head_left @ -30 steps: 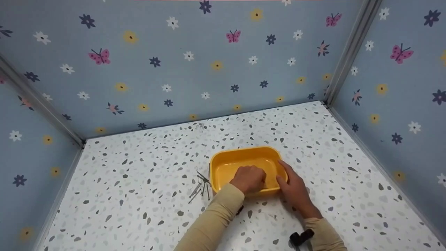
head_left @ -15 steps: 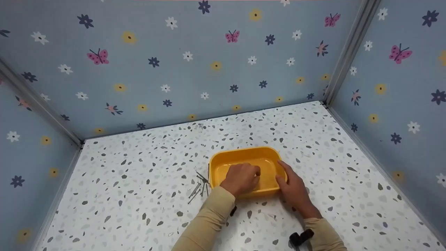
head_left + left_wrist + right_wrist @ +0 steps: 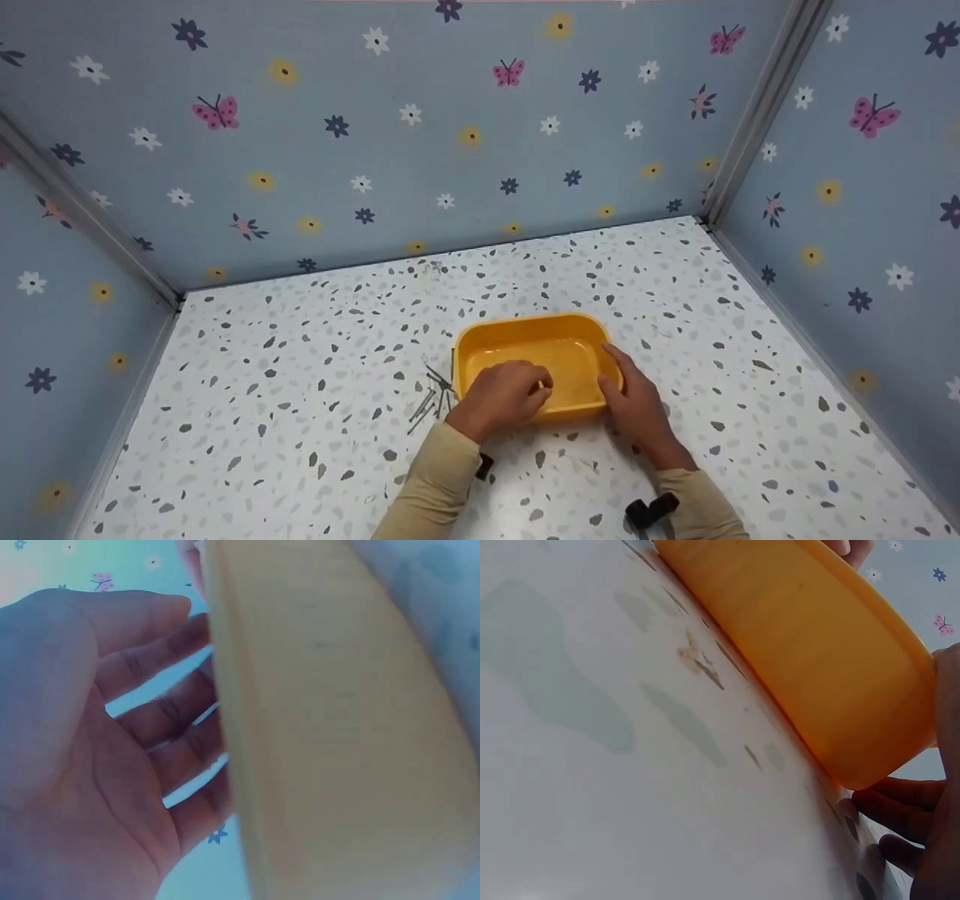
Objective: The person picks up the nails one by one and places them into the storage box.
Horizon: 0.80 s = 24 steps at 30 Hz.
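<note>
A yellow plastic tub (image 3: pixel 536 330) stands on the speckled tabletop. My right hand (image 3: pixel 637 409) grips its right end, thumb over the inside of the rim; in the right wrist view its fingers (image 3: pixel 904 814) lie outside, by the bottom corner. My left hand (image 3: pixel 504 396) reaches over the tub's near left rim, fingers loosely bent. Thumb and fingers stand apart in the left wrist view, where the tub's wall (image 3: pixel 337 727) hides the fingertips; nothing shows in the palm (image 3: pixel 97 765). Several thin grey nails (image 3: pixel 440 380) lie scattered just left of the tub.
Blue flowered panels (image 3: pixel 420 150) rise behind and at both sides of the white speckled table (image 3: pixel 300 360). Grey metal posts (image 3: pixel 757 120) join them at the corners. Black wrist devices (image 3: pixel 652 511) sit at both sleeves.
My left hand has moved left, from the tub's middle to its near left rim, and its curled fingers have loosened. The right hand, tub and nails stay in place.
</note>
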{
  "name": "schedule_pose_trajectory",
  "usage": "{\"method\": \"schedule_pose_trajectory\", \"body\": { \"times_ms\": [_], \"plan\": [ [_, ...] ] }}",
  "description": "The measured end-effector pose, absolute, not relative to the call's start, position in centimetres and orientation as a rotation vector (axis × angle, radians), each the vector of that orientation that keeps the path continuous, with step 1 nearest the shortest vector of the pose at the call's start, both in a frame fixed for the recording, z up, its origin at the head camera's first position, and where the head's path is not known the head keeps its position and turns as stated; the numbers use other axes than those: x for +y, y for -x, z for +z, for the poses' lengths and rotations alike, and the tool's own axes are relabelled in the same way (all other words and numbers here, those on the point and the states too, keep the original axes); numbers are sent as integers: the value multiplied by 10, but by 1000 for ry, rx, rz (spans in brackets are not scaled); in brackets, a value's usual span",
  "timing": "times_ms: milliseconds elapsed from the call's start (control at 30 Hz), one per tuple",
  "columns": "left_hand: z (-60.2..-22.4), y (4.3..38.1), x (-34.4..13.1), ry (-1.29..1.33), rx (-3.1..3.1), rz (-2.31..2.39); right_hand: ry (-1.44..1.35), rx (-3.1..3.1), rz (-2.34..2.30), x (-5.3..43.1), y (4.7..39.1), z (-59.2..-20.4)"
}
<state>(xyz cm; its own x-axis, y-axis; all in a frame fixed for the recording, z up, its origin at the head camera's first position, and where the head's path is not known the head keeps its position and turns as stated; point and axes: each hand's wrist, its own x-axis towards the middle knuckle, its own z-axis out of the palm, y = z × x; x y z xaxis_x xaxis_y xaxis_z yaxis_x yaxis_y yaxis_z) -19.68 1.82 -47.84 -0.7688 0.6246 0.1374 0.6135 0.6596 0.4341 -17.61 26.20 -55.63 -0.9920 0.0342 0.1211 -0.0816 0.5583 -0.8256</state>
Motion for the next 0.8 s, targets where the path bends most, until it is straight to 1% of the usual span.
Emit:
{"method": "schedule_pose_trajectory", "body": {
  "times_ms": [533,800],
  "plan": [
    [-480,182,-2,-990,2847,936,5,-2690,1432,261,176,-555],
    [-490,177,-19,-940,2926,1065,16,-2697,1425,260,176,-554]
  ]
}}
